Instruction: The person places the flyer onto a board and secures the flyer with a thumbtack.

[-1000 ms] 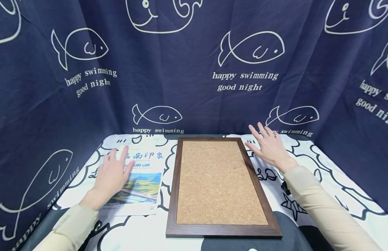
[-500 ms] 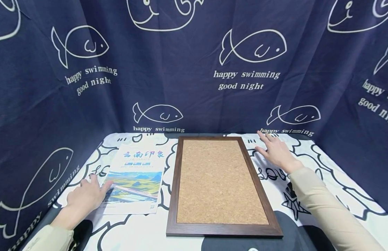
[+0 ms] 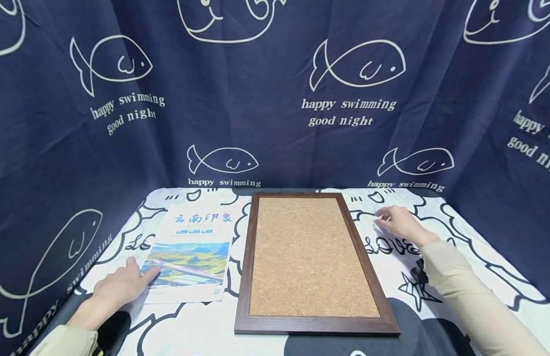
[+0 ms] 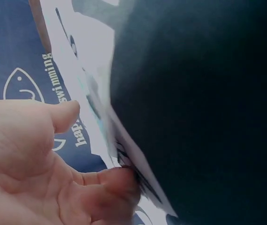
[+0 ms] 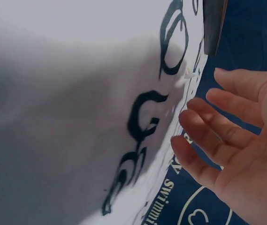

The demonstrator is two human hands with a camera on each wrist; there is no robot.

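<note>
A printed poster point(image 3: 190, 262) with a landscape picture and colourful Chinese lettering lies flat on the left of the table. My left hand point(image 3: 119, 287) is at its lower left edge, the thumb reaching over the picture. In the left wrist view, the thumb of that hand point(image 4: 44, 154) stands apart from its bent fingers, whose tips are at the sheet's edge. Right of the framed cork board point(image 3: 315, 257), my right hand point(image 3: 401, 225) is low over the tablecloth. Its fingers point(image 5: 201, 133) curve loosely near a small whitish thing point(image 5: 188, 73), too small to make out.
The cork board's dark wooden frame stands a little proud of the table, between poster and right hand. A white tablecloth point(image 3: 190, 329) with black drawings covers the table. A dark blue curtain point(image 3: 275, 118) with white fish encloses the back and sides.
My left hand has drawn back from above the poster to its lower left edge. My right hand has moved down from beside the board's far corner, its spread fingers now curving in.
</note>
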